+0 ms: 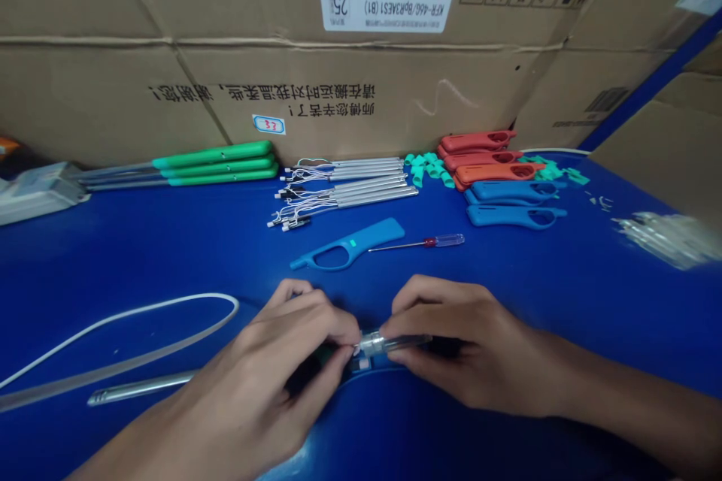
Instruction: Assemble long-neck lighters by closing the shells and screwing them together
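Observation:
My left hand (287, 346) and my right hand (451, 338) meet at the middle of the view, both pinching a small clear plastic fitting (372, 343). A thin dark-tipped rod (409, 342) extends from the fitting into my right fingers. A silver metal tube (141, 388) runs from under my left hand towards the lower left. A green part shows dimly beneath my left fingers, mostly hidden. Beyond my hands lie a blue plastic handle shell (347, 244) and a small red-handled screwdriver (417, 242).
A white cable loop (113, 338) lies on the blue work surface (592, 293) at left. Farther back are green-handled rods (214, 164), wired silver tubes (344, 184), green sleeves (426, 167), and red (479, 158) and blue handle shells (516, 203). Cardboard cartons (361, 90) form the back.

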The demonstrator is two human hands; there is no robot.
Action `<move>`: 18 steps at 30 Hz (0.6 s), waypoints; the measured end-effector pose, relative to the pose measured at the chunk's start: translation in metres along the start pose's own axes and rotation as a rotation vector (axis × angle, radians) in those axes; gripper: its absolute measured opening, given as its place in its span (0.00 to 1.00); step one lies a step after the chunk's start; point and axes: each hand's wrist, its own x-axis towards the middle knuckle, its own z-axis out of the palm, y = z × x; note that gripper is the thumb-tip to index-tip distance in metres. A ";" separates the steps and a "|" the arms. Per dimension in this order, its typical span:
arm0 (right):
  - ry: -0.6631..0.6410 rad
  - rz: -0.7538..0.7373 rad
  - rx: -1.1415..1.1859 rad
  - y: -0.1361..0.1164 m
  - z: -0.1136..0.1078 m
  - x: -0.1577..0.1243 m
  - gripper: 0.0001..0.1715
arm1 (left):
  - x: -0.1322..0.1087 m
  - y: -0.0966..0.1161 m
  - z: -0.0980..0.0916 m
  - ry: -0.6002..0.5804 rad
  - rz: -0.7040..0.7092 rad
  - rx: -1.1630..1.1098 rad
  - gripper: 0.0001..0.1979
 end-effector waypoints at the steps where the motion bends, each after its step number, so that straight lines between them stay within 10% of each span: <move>1: 0.000 -0.001 0.003 0.000 0.000 0.000 0.11 | 0.000 0.000 0.000 0.001 0.001 0.000 0.09; 18: 0.011 -0.013 0.025 -0.001 0.002 0.002 0.11 | -0.001 0.001 0.001 0.007 -0.001 -0.034 0.09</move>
